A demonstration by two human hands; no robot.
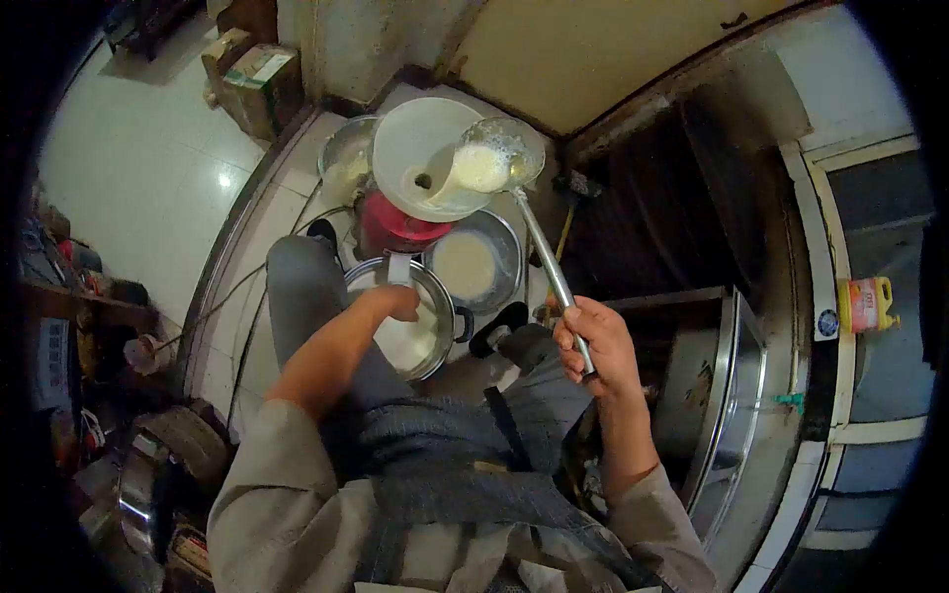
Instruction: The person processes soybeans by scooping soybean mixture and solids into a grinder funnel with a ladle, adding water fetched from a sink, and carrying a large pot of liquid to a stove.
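Observation:
My right hand grips the long metal handle of a ladle. The ladle's wide bowl tilts over the rim of a white hopper, and a pale creamy liquid runs from it into the hopper. Beneath the hopper is a red machine with a pale spout. My left hand is at the spout, above a steel pot of white liquid. Its fingers look curled, but whatever they hold is hidden.
A metal basin with creamy liquid stands right of the machine, and another bowl behind it on the left. A metal-framed rack is at my right. A yellow jug stands farther right, a cardboard box at the far left.

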